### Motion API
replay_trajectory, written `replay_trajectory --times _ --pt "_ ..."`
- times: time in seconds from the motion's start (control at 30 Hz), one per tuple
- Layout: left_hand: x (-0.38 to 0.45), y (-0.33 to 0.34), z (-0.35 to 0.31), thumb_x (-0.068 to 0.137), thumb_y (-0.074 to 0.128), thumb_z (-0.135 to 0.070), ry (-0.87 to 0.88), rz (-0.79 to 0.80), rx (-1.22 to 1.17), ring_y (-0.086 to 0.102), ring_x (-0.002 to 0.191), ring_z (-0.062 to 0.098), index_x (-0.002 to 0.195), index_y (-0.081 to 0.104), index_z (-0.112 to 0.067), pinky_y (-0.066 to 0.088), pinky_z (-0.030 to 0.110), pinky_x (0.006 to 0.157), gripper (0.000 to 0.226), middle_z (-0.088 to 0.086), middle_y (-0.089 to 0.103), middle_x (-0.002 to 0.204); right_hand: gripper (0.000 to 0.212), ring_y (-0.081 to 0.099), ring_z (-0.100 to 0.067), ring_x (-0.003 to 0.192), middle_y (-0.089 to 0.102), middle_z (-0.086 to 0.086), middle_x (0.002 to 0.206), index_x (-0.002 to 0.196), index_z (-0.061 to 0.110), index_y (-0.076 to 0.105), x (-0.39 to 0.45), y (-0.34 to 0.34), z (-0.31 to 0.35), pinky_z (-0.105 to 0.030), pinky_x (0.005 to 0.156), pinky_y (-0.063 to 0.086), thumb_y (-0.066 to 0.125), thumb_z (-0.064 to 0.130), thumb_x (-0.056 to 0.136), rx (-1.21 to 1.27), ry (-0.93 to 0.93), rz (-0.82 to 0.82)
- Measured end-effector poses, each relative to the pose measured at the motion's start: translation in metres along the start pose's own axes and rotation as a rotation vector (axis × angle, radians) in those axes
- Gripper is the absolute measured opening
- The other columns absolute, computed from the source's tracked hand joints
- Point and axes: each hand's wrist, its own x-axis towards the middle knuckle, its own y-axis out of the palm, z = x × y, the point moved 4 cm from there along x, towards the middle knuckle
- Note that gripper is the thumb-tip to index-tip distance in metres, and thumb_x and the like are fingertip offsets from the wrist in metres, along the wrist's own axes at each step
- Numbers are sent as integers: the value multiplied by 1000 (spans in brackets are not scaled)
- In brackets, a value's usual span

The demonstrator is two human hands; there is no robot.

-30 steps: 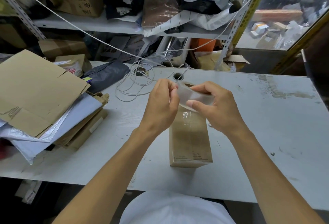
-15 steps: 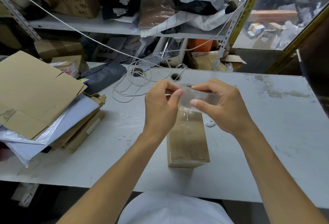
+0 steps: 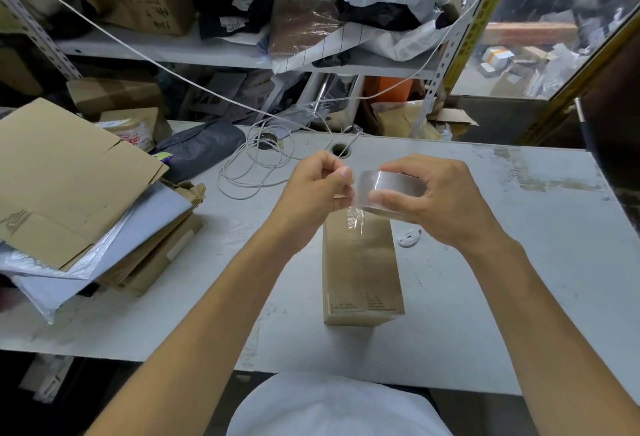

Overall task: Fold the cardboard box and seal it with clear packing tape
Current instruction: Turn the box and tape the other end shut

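Head view: we see the right hand (image 3: 440,200) gripping the tape roll (image 3: 388,189) just above the box (image 3: 362,272). Left hand (image 3: 311,189) pinches the tape's loose end. Box lies closed on the tabletop (image 3: 519,279).

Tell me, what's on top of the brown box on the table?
Clear tape lies crinkled on the far end of the brown box, under the tape roll in the right hand. Both hands hide the box's far edge.
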Motion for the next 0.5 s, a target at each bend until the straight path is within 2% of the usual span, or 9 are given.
replay_trajectory --times 0.07,0.13,0.2,0.23,0.3,0.4,0.5 --pt "5 -2 0 99 52 0 -51 93 -106 56 68 18 80 51 -10 53 32 71 21 8 55 82 52 59 3 89 58 26 101 112 40 62 -4 -3 -1 -13 67 50 69 65 67 61 -3 52" --pt "7 -5 0 96 59 0 -61 154 -132 56 68 17 80 52 -10 54 31 71 20 8 55 82 44 58 2 95 61 21 100 104 52 56 -7 -5 -3 -24 66 59 73 69 68 148 0 92" --pt "7 -5 0 92 65 2 -21 146 -48 58 68 16 80 53 -10 55 30 72 20 8 58 82 42 59 -3 95 62 15 99 101 54 56 -9 -6 -6 -36 61 61 74 68 66 206 9 87" --pt "8 -5 0 91 66 3 10 114 16 59 68 16 80 54 -9 56 30 73 20 8 60 84 44 59 -3 94 61 15 99 102 52 55 -10 -7 -6 -37 60 60 74 67 65 211 1 82" --pt "8 -5 -1 90 67 1 57 35 108 60 66 16 79 56 -10 58 33 74 20 10 64 86 48 59 -3 95 60 15 100 104 49 53 -10 -7 -3 -33 64 60 76 62 65 200 -28 95" --pt "10 -6 -1 89 69 2 69 -36 123 59 61 16 78 55 -9 58 34 71 20 10 62 73 52 57 0 98 61 12 102 107 48 51 -12 -7 -5 -25 70 58 83 47 66 170 -59 98" --pt "10 -11 -5 87 70 4 98 -65 139 60 59 14 75 56 -9 57 32 66 23 7 62 66 53 58 1 97 64 11 107 115 41 58 -8 -6 -17 -20 71 58 86 39 71 80 -35 73"
